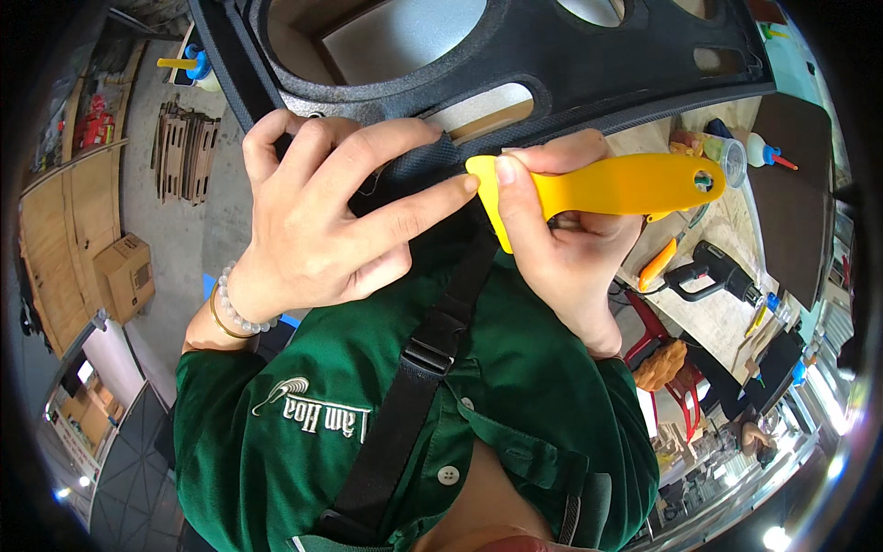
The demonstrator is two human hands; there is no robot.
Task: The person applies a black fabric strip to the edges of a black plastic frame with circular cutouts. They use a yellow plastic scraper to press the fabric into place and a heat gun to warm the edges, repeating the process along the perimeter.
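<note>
A black panel with a large round opening and several smaller cut-outs lies in front of me, its near edge wrapped in black textured covering. My left hand is closed over this edge with its fingers curled on the covering, while its index fingertip meets the blade corner of a yellow plastic scraper. My right hand grips that scraper near the blade, thumb on top. The blade sits close to the panel's near edge, and the handle points right. My left thumb is partly hidden.
On the workbench at right lie a black heat gun, an orange-handled cutter and a clear jar. A red chair stands beneath. Slotted boards and a cardboard box are on the left floor.
</note>
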